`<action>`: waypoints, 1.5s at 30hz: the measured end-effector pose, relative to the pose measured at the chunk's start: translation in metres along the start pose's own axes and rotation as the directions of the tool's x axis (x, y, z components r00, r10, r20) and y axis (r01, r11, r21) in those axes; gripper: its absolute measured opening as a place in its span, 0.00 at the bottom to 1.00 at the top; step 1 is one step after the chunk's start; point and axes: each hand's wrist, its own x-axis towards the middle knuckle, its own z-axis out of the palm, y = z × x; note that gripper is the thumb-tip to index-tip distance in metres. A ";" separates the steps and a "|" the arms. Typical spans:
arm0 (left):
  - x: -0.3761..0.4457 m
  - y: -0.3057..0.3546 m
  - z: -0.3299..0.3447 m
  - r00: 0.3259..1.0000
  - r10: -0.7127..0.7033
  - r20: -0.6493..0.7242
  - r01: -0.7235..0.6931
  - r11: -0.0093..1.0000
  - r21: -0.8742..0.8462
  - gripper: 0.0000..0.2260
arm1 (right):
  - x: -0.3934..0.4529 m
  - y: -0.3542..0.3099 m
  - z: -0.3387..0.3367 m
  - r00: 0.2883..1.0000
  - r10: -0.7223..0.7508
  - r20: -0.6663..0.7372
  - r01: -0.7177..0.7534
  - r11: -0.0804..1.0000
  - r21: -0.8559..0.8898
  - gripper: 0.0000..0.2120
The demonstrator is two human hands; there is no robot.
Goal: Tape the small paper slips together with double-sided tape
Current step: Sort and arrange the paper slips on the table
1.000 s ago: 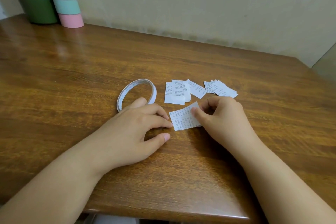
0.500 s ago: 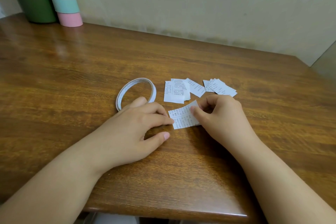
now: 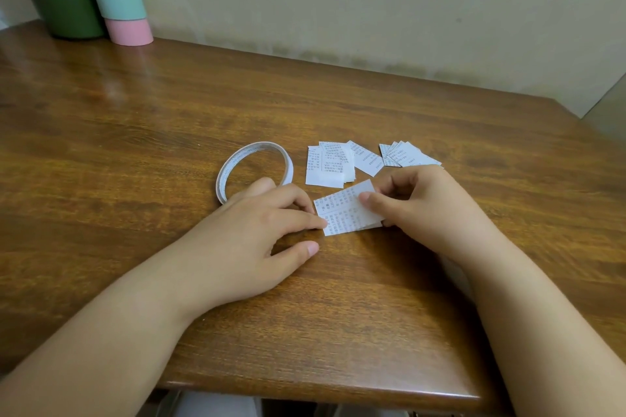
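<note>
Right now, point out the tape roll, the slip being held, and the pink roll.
tape roll (image 3: pixel 227 168), head view, left side of its white ring
held slip (image 3: pixel 342 213), head view, middle of its printed face
pink roll (image 3: pixel 128 31), head view, front of its side wall

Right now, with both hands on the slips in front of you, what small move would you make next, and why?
Probably press the held slips flat with the right hand while the left hand steadies their left edge: their right side looks slightly raised off the table, and the tape roll lies untouched.
</note>
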 end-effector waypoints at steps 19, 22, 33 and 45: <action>0.001 0.000 0.001 1.000 -0.012 0.004 0.012 1.000 0.000 0.26 | 0.004 0.008 -0.001 0.998 -0.064 0.020 0.065 0.997 -0.038 0.08; 0.001 0.000 0.000 1.000 -0.015 0.008 0.015 1.000 0.000 0.26 | 0.004 0.009 0.000 0.998 -0.065 0.021 0.066 0.997 -0.034 0.08; 0.000 0.000 0.000 1.000 -0.011 0.005 0.011 1.000 -0.010 0.25 | 0.003 0.009 0.000 0.998 -0.057 0.016 0.058 0.998 -0.034 0.07; -0.001 0.000 0.002 1.000 -0.005 -0.008 0.005 1.000 0.016 0.26 | -0.005 0.008 0.004 0.992 -0.118 -0.033 0.117 0.993 -0.033 0.08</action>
